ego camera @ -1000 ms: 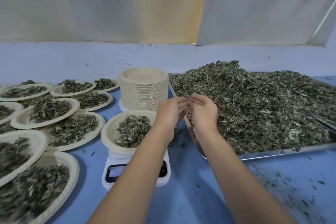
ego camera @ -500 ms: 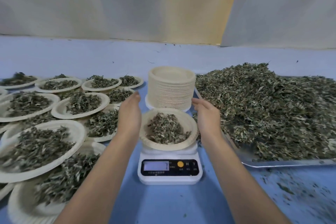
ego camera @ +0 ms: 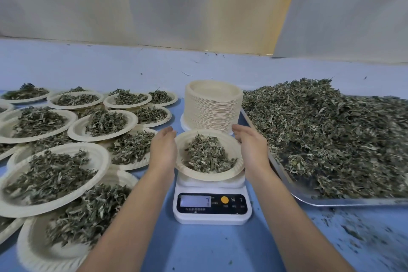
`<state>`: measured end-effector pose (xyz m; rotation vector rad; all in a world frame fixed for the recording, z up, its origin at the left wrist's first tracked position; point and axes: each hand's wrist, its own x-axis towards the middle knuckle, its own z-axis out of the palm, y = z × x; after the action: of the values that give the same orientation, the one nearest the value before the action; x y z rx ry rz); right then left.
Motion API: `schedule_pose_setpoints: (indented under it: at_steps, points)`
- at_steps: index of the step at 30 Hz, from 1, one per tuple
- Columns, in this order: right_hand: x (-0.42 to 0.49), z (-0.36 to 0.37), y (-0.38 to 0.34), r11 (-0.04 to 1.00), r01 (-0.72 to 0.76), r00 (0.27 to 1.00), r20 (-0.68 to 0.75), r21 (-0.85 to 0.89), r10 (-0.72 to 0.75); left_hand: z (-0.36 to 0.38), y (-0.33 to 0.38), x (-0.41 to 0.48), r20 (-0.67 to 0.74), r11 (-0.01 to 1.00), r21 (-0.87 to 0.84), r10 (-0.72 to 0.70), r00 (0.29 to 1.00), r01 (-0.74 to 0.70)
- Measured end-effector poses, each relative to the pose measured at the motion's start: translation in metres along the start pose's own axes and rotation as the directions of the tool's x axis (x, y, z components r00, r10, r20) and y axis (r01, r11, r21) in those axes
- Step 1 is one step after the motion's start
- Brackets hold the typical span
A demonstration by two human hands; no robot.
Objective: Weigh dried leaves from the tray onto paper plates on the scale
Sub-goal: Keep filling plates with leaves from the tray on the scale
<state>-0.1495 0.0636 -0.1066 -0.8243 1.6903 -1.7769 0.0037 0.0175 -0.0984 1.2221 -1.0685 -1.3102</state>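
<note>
Two grips flank leaf-filled paper plate (ego camera: 207, 177) on scale (ego camera: 212, 216): left grip (ego camera: 163, 150) & right grip (ego camera: 251, 150), w/ fingers straight, beside rim, holding nothing.

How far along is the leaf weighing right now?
Done: many filled plates lie left of the scale. In hand: one plate of leaves sits on the scale, with the left hand and right hand flanking its rim; the display is unreadable. Left: a large heap of leaves on the tray and a tall stack of empty plates, so much remains.
</note>
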Motion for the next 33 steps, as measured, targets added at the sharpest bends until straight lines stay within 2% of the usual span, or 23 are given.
schedule_pose_setpoints:
  at_steps: [7,11,15,19,25,28,33]
  points:
    - [-0.003,0.020,-0.018,0.999,0.024,1.000,0.002,0.047,-0.024,-0.018,0.011,0.017,-0.010,0.972,-0.204,-0.119,0.993,0.115]
    - [-0.003,0.043,-0.032,0.997,-0.013,0.999,0.037,0.074,0.011,-0.041,0.023,0.028,-0.070,0.948,-0.299,-0.135,0.988,0.109]
    - [-0.009,0.073,-0.045,0.992,-0.091,0.980,0.185,0.085,0.074,-0.071,0.042,0.039,-0.228,0.961,-0.275,-0.080,0.970,0.015]
    - [-0.021,0.106,-0.050,0.963,-0.253,0.896,0.398,0.097,0.196,-0.107,0.061,0.049,-0.354,0.959,-0.280,-0.070,0.933,-0.034]
    - [-0.037,0.160,-0.056,0.936,-0.340,0.846,0.465,0.093,0.261,-0.154,0.074,0.062,-0.434,0.964,-0.252,-0.035,0.900,-0.085]
    - [-0.042,0.186,-0.057,0.953,-0.302,0.847,0.464,0.018,0.259,-0.176,0.077,0.067,-0.455,0.963,-0.253,-0.039,0.889,-0.087]
    - [-0.047,0.235,-0.058,0.981,-0.145,0.853,0.487,-0.126,0.189,-0.222,0.083,0.075,-0.523,0.959,-0.262,-0.044,0.851,-0.111]
